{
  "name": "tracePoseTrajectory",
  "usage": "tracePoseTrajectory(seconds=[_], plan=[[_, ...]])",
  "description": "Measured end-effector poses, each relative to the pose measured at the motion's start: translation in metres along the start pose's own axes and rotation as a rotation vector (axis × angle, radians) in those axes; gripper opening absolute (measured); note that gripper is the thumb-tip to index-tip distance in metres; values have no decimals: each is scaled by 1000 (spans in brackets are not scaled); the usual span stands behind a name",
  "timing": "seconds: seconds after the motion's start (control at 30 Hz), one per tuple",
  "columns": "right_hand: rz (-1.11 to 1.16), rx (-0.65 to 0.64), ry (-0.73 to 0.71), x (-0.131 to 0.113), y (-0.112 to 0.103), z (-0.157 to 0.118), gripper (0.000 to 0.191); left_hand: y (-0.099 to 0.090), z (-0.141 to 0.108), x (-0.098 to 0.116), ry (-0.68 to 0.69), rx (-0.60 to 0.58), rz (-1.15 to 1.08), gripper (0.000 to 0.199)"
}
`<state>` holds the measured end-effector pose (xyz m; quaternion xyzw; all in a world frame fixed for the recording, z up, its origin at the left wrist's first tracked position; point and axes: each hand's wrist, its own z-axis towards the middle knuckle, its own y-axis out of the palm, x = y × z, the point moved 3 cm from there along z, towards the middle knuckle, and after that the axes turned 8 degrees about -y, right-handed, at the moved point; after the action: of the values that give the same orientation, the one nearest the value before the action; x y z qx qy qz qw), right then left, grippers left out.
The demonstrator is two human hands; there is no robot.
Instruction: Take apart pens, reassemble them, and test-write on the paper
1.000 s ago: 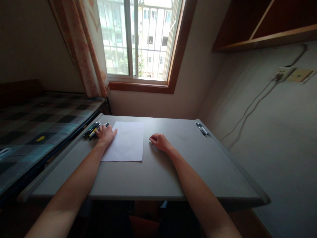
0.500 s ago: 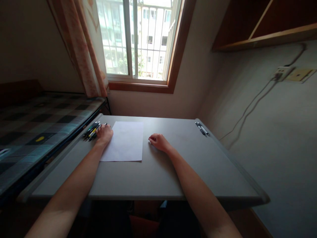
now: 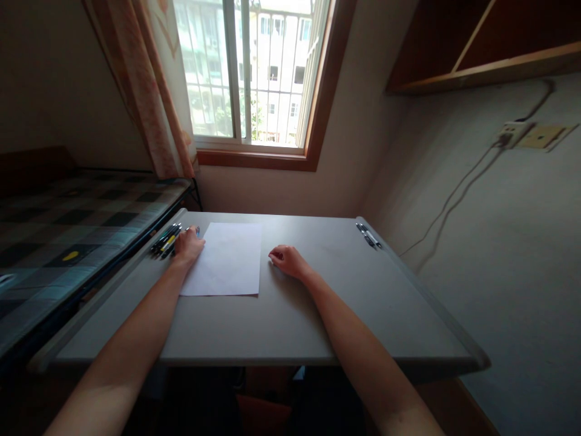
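Observation:
My left hand (image 3: 189, 244) is closed at the left side of the desk, its fingers pinched around a pen (image 3: 197, 231) of which only a small end shows. Right beside that hand lies a bunch of several pens (image 3: 165, 240), dark ones and a yellow one among them. A blank white sheet of paper (image 3: 227, 260) lies flat on the desk between my hands, and the left hand's edge reaches its left side. To the right of the sheet, my right hand (image 3: 288, 261) rests with its fingers curled in, and nothing shows in them.
Two or three pens (image 3: 368, 235) lie near the right edge of the grey desk (image 3: 254, 330). A bed (image 3: 91, 236) stands to the left, and a barred window (image 3: 254, 79) is ahead. Cords hang from a wall socket (image 3: 512, 133) on the right, below a shelf (image 3: 490, 72).
The whole view has shifted slightly. My left fingers have moved a little at the pens, and a bluish pen end shows at the fingertips. The right hand stays curled beside the sheet.

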<state>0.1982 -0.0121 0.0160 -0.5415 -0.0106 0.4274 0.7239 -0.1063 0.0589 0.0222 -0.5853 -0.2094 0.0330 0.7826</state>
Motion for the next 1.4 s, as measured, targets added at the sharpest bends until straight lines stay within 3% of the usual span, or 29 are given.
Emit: tracePoseTrajectory(seconds=[0.2,0.37,0.47,0.7,0.83,1.0,1.13,1.4], plan=[[-20,-15,-194,-27,16,1,23,-7,-2,6,-40,36,-48,33],[-116,-134,-216,-43,25,-2,41,-24,-15,29,-57,139,-153,34],[-162,-184,-204,-48,26,-3,46,-27,-30,50,41,143,-234,32],[-162,-218,-206,-54,28,-3,48,-20,-71,95,338,26,-440,28],[42,-35,-110,-39,24,3,41,-16,-85,106,478,-30,-618,26],[638,246,207,-6,10,10,47,-11,-98,113,629,-130,-754,22],[892,500,409,9,-5,7,43,-7,-106,117,713,-189,-766,24],[1043,572,484,14,-22,3,36,-6,-108,118,722,-190,-839,22]])
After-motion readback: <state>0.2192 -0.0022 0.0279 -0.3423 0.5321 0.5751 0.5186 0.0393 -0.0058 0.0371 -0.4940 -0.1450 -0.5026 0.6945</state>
